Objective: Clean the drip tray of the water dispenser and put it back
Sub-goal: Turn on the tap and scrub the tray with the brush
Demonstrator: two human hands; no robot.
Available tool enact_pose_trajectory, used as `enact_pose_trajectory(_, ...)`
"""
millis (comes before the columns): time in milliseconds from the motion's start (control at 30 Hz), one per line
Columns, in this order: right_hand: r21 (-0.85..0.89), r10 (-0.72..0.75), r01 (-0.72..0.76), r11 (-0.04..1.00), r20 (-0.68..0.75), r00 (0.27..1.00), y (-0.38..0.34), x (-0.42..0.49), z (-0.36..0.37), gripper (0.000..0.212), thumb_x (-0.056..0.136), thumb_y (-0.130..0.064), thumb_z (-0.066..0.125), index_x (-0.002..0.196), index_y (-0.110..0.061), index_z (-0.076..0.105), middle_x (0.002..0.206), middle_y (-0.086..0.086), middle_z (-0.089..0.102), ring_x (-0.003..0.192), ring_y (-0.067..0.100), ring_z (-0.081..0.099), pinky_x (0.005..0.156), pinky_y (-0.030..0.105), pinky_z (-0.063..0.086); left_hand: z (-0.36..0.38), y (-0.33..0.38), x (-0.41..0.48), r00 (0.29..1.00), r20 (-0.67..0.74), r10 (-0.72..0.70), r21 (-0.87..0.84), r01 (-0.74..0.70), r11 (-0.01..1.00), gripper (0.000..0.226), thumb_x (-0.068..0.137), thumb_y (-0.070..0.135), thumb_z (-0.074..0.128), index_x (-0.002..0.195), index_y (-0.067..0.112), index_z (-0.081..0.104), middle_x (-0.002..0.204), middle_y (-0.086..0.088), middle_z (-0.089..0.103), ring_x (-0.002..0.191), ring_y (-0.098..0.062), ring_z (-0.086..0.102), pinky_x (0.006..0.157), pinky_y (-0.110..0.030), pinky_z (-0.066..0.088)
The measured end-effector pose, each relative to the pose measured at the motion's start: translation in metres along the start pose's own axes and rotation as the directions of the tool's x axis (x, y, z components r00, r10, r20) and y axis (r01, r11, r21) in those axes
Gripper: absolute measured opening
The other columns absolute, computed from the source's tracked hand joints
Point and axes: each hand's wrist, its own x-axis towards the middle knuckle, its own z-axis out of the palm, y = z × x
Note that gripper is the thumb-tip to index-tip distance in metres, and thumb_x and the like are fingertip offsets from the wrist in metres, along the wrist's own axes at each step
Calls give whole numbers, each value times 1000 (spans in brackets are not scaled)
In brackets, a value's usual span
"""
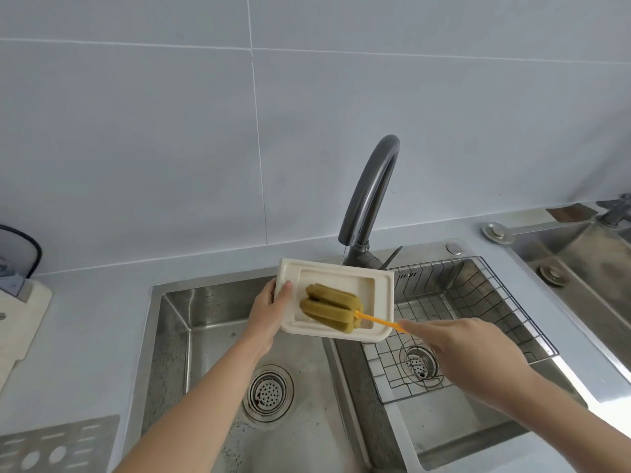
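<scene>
A cream rectangular drip tray [384,302] is held tilted over the double sink, just below the faucet spout. My left hand [269,308] grips its left edge, thumb on the rim. My right hand [467,349] holds the orange handle of a sponge brush [379,321]. The brush's olive-yellow sponge head [329,307] rests inside the tray's recess. A thin stream of water falls from the spout behind the tray.
A dark curved faucet [370,196] rises behind the tray. The left basin [205,336] has a round drain strainer [269,393]. A wire rack [478,302] sits in the right basin. A second sink [580,268] lies far right, a perforated metal plate [58,445] at bottom left.
</scene>
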Motion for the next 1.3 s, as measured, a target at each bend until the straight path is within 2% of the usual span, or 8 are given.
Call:
enact_pose_trajectory(167, 91, 27, -20, 996, -74, 997, -8, 12, 6, 65, 86, -4, 41, 133, -48, 34, 115, -19, 64, 89, 20, 62, 59, 29, 45, -9, -1, -4, 1000, -15, 5, 25, -5, 1000, 19, 91, 34, 47, 107, 25, 54, 100, 1, 64, 91, -15, 61, 68, -27, 48)
enact_pose_trajectory(367, 23, -91, 91, 996, 22, 996, -25, 28, 14, 74, 78, 2, 36, 138, -39, 26, 115, -12, 62, 88, 23, 59, 50, 26, 34, -15, 7, -7, 998, -39, 42, 29, -41, 999, 14, 91, 37, 46, 97, 32, 57, 99, 6, 65, 91, -8, 60, 68, -24, 47)
enact_pose_trajectory(533, 21, -206, 206, 978, 41, 978, -23, 33, 16, 77, 75, 5, 36, 139, -36, 26, 121, -8, 61, 94, 26, 62, 67, 35, 51, -26, 20, -6, 994, -58, 97, 103, -90, 991, 24, 92, 34, 45, 111, 24, 55, 100, 8, 62, 93, -8, 59, 77, -27, 48)
enact_pose_trajectory(667, -12, -278, 280, 960, 95, 956, -22, 37, 16, 77, 75, 7, 36, 139, -34, 25, 122, -6, 61, 94, 24, 61, 64, 32, 49, -31, 28, -5, 987, -76, 139, 194, -122, 973, 28, 92, 34, 45, 116, 20, 52, 96, 12, 59, 88, -2, 56, 67, -20, 44)
enact_pose_trajectory(833, -116, -337, 346, 931, 91, 937, -18, 49, 11, 73, 81, 6, 34, 142, -32, 21, 122, -6, 59, 94, 24, 60, 62, 29, 41, -38, 33, -5, 983, -121, 141, 233, -110, 966, 35, 92, 33, 47, 123, 16, 48, 100, 2, 58, 87, -11, 57, 61, -23, 45)
enact_pose_trajectory(1033, -125, -323, 330, 935, 76, 943, -13, 60, 10, 71, 84, 4, 33, 140, -39, 24, 118, -7, 60, 94, 23, 59, 63, 30, 41, -50, 40, -4, 978, -104, 180, 382, -128, 915, 24, 90, 34, 50, 112, 25, 48, 90, 11, 56, 83, -6, 54, 60, -22, 41)
enact_pose_trajectory(1133, -21, -257, 257, 966, 6, 966, -7, 60, 15, 72, 83, 4, 36, 135, -45, 31, 117, -8, 65, 80, 18, 60, 59, 29, 45, -57, 46, -4, 970, -95, 225, 483, -153, 862, 18, 88, 37, 51, 104, 30, 47, 87, 15, 56, 80, -6, 55, 65, -26, 45)
enact_pose_trajectory(1300, 90, -177, 183, 979, -73, 982, 2, 55, 26, 62, 89, -1, 41, 133, -45, 36, 109, -5, 69, 83, 21, 65, 61, 32, 52, -58, 58, -8, 952, -90, 293, 598, -184, 780, 20, 88, 37, 52, 103, 25, 49, 85, 7, 57, 83, -19, 56, 76, -37, 47)
